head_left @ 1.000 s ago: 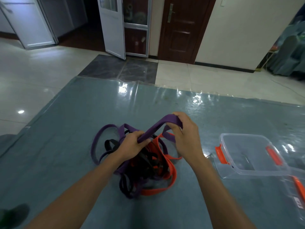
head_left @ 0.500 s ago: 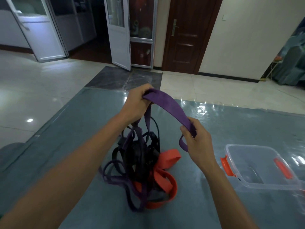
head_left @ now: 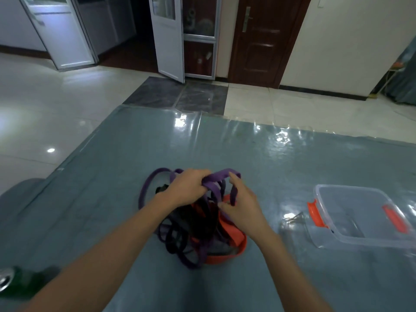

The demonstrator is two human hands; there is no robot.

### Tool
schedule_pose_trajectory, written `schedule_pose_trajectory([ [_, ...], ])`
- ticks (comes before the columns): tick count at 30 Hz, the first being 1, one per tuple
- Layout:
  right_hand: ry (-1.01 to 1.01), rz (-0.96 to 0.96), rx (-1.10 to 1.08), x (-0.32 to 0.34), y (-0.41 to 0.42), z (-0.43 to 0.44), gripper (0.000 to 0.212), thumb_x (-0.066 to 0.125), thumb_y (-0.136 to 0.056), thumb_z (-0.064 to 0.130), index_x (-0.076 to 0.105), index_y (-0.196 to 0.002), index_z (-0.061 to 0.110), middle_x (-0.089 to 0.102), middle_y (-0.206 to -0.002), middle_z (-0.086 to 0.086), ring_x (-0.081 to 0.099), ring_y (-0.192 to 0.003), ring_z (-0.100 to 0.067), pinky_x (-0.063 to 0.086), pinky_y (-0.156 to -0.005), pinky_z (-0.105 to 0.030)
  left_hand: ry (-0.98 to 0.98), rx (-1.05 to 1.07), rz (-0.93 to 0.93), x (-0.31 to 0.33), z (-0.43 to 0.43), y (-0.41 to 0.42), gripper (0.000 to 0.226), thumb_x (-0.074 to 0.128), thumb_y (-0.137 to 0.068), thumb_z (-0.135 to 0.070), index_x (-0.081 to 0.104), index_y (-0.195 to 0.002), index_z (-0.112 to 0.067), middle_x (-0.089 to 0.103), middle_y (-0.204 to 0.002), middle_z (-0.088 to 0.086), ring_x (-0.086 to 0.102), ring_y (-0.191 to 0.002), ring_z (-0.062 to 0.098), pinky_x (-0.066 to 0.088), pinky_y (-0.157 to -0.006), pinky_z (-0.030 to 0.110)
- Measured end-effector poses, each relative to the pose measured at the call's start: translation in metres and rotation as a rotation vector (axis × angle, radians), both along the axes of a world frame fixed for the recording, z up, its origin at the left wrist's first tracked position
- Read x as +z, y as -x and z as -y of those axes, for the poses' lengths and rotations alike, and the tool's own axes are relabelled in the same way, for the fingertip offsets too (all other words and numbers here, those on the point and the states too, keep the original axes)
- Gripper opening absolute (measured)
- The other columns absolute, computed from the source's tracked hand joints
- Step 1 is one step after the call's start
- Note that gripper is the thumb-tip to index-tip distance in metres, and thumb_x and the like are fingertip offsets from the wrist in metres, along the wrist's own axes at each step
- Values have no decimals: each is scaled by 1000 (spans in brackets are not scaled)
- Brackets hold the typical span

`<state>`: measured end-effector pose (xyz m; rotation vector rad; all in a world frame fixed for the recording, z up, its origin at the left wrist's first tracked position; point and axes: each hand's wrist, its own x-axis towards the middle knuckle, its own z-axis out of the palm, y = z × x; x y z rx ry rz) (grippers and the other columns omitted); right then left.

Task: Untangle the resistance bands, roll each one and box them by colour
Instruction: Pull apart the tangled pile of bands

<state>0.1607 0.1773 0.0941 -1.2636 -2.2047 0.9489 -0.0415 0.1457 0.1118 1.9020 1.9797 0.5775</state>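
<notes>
- Left hand (head_left: 186, 188): fingers curled tight over a bunched fold of the purple band (head_left: 216, 180), held just above the heap.
- Right hand (head_left: 243, 204): close beside the left. The thumb and curled fingers hook a purple strand that hangs down from the same fold, and the forefinger points up along it. I cannot tell whether this strand belongs to the same band or to a second purple one.
- Tangle (head_left: 198, 230): sits on the table (head_left: 270, 165) right under both hands. Purple loops run through the black band (head_left: 180, 221), with the orange band (head_left: 234, 235) at the near right side. One purple loop arcs out to the left, lying flat.
- Box (head_left: 369, 240): clear plastic with an orange clip (head_left: 315, 213), well to the right of the heap. The lid is off and there are no bands inside. I see only this one box clearly; the frame edge cuts off whatever lies past it.
- A blurred green can (head_left: 9, 282) sits at the near left corner, not part of the job.
- Progress, as I judge it: very early. No band is free, none is rolled and none is boxed.
- Left to do: work the purple clear of the black and orange, separate the rest, roll each one, then box them by colour.
</notes>
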Motion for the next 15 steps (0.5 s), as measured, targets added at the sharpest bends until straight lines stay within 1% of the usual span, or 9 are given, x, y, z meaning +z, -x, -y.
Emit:
schedule_pose_trajectory([
  [1,-56,39,11,-5,5,2,94,82,-76,23,32,-155,20,48,-150,-7,46,-135,-24,34,-108,-25,0,-35,-27,-3,3,-5,10,66,-86,-29,61,-94,-25,72,-93,2,66,-89,26,52,-72,42],
  [3,-178,113,24,-12,10,3,92,79,-79,24,29,-156,19,32,-161,-6,31,-147,-24,26,-118,-35,-15,-126,-49,-8,8,-12,14,64,-85,-22,60,-98,-24,68,-90,-3,64,-85,23,45,-63,38],
  [4,-216,132,45,-15,10,3,86,76,-80,22,34,-155,18,35,-160,-6,31,-147,-25,27,-119,-40,-29,-161,-71,-11,10,-14,14,63,-85,-21,59,-97,-24,66,-88,-6,61,-82,20,38,-61,35],
  [5,-238,148,75,-17,10,3,76,74,-80,21,43,-149,16,45,-152,-6,37,-143,-27,31,-117,-42,-45,-183,-103,-13,12,-16,12,63,-85,-21,57,-95,-26,65,-88,-7,57,-78,16,34,-60,33],
  [7,-258,210,111,-18,6,4,46,69,-77,19,60,-121,14,64,-121,-5,55,-121,-29,38,-103,-41,-62,-210,-141,-19,15,-20,18,62,-87,-26,45,-87,-34,64,-87,-6,53,-74,15,38,-61,35],
  [9,-289,291,95,-17,1,5,22,66,-77,20,61,-97,15,66,-95,-2,60,-98,-28,38,-90,-39,-71,-224,-112,-30,20,-24,25,61,-89,-31,36,-84,-36,61,-84,-7,59,-75,19,45,-63,39],
  [11,-327,294,53,-14,-6,6,15,65,-78,18,63,-93,17,68,-86,0,62,-90,-27,36,-86,-39,-112,-208,4,-42,28,-26,25,62,-91,-35,38,-83,-36,56,-80,-12,58,-74,14,47,-65,39],
  [13,-324,241,-4,-6,-14,6,21,59,-75,16,66,-94,20,68,-86,1,62,-89,-25,33,-84,-39,-131,-148,177,-58,32,-24,22,67,-91,-36,47,-82,-32,56,-77,-13,56,-71,8,49,-66,39],
  [15,-302,176,-42,6,-19,6,27,54,-72,13,67,-96,19,68,-85,1,62,-89,-26,34,-85,-41,-127,-68,290,-72,33,-19,20,71,-91,-39,58,-83,-25,62,-79,-10,60,-74,8,52,-70,40],
])
